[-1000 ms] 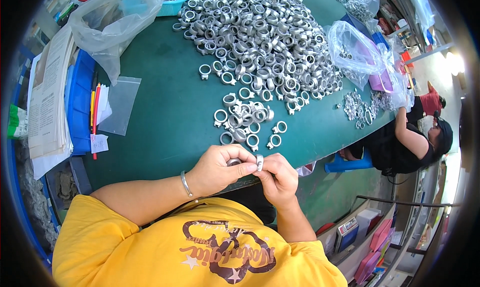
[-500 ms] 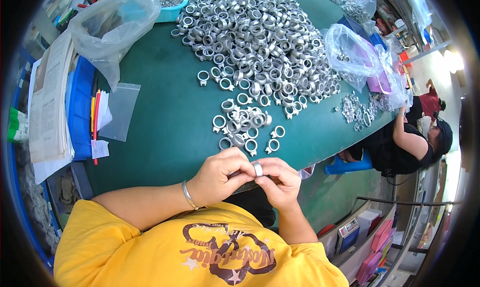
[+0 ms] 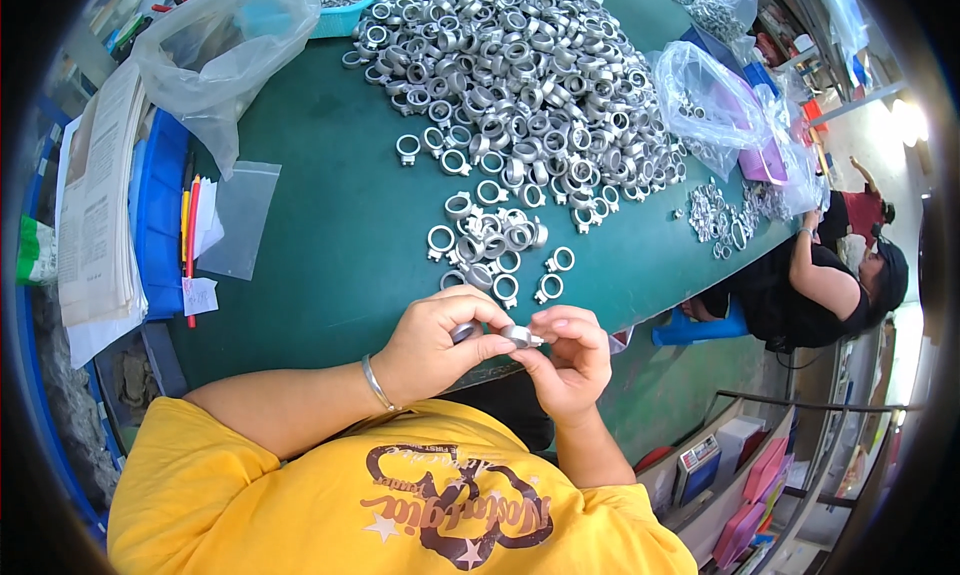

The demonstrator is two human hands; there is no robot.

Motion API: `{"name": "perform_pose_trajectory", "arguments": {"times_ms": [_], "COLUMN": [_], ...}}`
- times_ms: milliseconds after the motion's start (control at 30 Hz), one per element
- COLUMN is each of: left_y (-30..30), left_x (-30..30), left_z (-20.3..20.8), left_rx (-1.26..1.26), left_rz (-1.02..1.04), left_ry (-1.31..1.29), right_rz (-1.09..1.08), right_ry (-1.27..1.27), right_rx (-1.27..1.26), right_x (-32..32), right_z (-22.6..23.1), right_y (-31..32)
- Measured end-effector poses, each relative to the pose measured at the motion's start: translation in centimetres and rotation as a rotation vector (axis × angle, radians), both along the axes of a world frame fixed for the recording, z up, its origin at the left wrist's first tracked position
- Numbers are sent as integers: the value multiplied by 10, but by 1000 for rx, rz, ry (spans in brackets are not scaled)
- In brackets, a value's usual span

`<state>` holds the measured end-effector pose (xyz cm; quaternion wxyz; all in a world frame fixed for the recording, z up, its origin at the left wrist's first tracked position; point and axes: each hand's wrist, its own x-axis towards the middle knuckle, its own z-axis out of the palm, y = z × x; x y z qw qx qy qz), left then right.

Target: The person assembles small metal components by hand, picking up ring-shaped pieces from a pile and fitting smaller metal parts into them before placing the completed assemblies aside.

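Observation:
Close to the table's front edge, my left hand [image 3: 432, 343] pinches a silver metal ring [image 3: 517, 336] between thumb and fingertips. A small lug on the ring points toward my right hand [image 3: 572, 360], whose curled fingers and thumb close around that end. A second, darker grey ring [image 3: 462, 332] is tucked in the curled fingers of my left hand, partly hidden. Just beyond my hands lies a small cluster of similar lugged rings [image 3: 490, 240]. Behind it rises a large heap of the same rings [image 3: 520, 85].
The green table [image 3: 310, 175] carries a plastic bag [image 3: 230, 65], a blue tray [image 3: 160, 215] with newspapers and pencils, and a flat zip bag [image 3: 240, 220]. To the right are small metal parts [image 3: 710, 215], a clear bag [image 3: 710, 95] and a seated person [image 3: 815, 285].
The ring between my hands has turned from upright to lying flatter, with its lug now showing. My right fingers have lifted and loosened a little.

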<state>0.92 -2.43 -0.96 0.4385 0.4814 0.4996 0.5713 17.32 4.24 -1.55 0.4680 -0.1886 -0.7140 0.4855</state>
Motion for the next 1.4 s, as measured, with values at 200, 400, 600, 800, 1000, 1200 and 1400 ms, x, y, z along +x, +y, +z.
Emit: {"name": "perform_pose_trajectory", "arguments": {"times_ms": [200,400,600,800,1000,1200,1400], "left_y": [2,1,4,3,1,0,0], "left_x": [1,0,-3,-1,-5,-2,-1], "left_z": [-3,6,3,5,7,3,3], "left_rx": [111,-338,-385,-321,-437,-352,-287], "left_rz": [44,-66,-119,-188,-215,-173,-151], "left_ry": [88,-367,-578,-792,-597,-494,-395], "right_rz": [-68,-202,-289,-113,68,44,54], "right_ry": [-15,-294,-695,-333,-266,-300,-295], "right_rx": [208,403,348,-251,-199,200,180], "right_x": [0,4,11,12,5,0,1], "right_z": [4,16,8,4,9,10,9], "right_y": [4,15,39,18,8,10,11]}}
